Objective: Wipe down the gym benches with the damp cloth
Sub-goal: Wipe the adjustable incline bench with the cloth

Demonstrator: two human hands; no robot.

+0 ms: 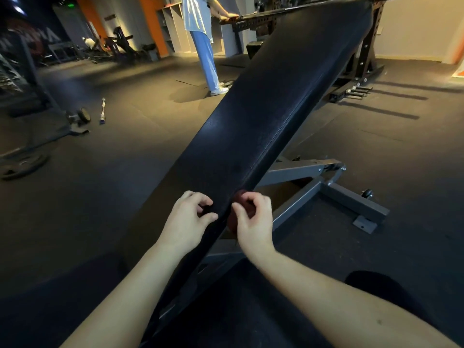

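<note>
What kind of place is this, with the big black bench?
Most likely a gym: there is a padded black bench, a dumbbell and a weight plate on the floor, and a steel rack behind.

The one camera sits on my head and looks forward and down, so my forearms enter from the near edge. My left hand point(187, 219) and right hand point(253, 219) lie close below the lens, in the lower middle. The view faces along the bench pad point(263, 109), which runs from near me, low and left of centre, away to the far right. The wide lens takes in much floor point(125, 172) on both sides and bends the edges. Far off it reaches a standing person point(203, 46) and a rack point(364, 59); at the left edge lies a weight plate point(22, 164).
</note>
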